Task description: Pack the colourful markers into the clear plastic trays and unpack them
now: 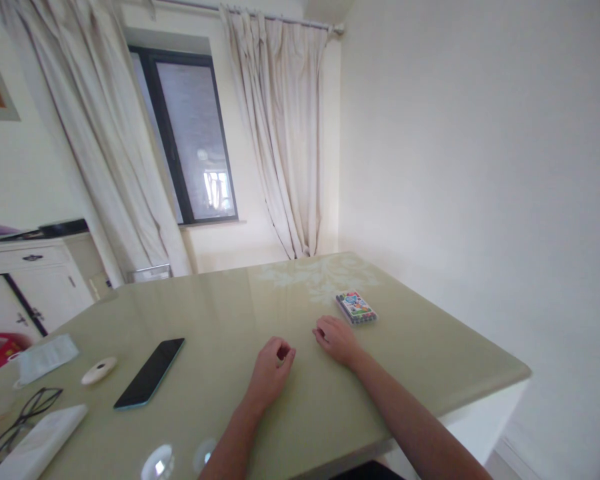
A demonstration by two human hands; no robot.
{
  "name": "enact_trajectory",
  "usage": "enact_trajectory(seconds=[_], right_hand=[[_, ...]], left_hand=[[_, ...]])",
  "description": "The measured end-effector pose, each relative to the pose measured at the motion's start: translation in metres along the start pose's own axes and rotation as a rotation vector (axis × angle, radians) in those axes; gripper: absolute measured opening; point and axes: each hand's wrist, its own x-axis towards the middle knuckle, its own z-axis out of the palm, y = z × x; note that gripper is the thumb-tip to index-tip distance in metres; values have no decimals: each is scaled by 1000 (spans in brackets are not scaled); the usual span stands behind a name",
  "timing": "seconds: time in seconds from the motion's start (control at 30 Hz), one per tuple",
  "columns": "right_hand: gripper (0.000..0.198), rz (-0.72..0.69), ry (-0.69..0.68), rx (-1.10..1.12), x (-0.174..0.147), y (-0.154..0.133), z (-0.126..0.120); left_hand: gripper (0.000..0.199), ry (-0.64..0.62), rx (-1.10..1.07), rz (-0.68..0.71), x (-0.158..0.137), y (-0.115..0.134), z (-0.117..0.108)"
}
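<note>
My left hand [271, 368] rests on the greenish tabletop [220, 320], its fingers curled in loosely and nothing visible in them. To its right and slightly farther off, my right hand [336, 340] also lies on the table with bent fingers, holding nothing that I can see. Just beyond the right hand, apart from it, is a small clear pack [357, 308] with a colourful printed label and several coloured pieces inside, which look like crayons or markers. A dark-screened phone [150, 373] lies flat to the left of my left hand.
Left on the table are a cream oval object [99, 371], a pale face mask [49, 358], black-framed glasses [23, 420] and a long white object [40, 443]. A white wall [470, 187] flanks the table's right side. A white cabinet [45, 273] and curtains [290, 127] stand behind.
</note>
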Motion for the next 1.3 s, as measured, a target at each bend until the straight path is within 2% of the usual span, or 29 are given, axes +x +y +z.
enact_trajectory(seconds=[0.1,0.2,0.33,0.47,0.63,0.77,0.8,0.87,0.93,1.0,1.07,1.1,1.17,1.3], right_hand=[[28,47,-24,-10,-1,-1,1],[42,94,-41,-10,-1,3,1],[58,183,-31,-4,-1,3,1],[61,307,37,16,1,4,0],[63,440,194,60,1,26,-7],[50,591,515,58,-7,63,-13],[47,654,544,30,-9,71,-14],[49,783,464,-7,-13,84,-12],[50,823,314,-1,-14,87,-9],[46,784,219,16,-11,79,-4],[41,703,204,27,-7,60,1],[39,622,188,45,-4,48,4],[40,374,170,173,2,20,9],[43,208,179,400,8,-21,12]], left_hand=[[36,75,29,-11,2,4,-3],[44,140,40,-13,1,7,-5],[49,220,34,-9,-1,13,-9],[51,261,27,0,5,22,-8],[54,222,52,20,28,19,-11],[56,221,98,1,29,-1,-23],[55,235,109,-15,25,-7,-26],[54,260,134,-38,19,-15,-29],[53,254,158,-39,14,-19,-29],[52,217,181,-20,12,-18,-27],[49,172,196,6,12,-14,-25],[44,153,195,21,12,-11,-24],[33,99,196,58,10,-7,-23],[66,-34,345,59,5,-6,-19]])
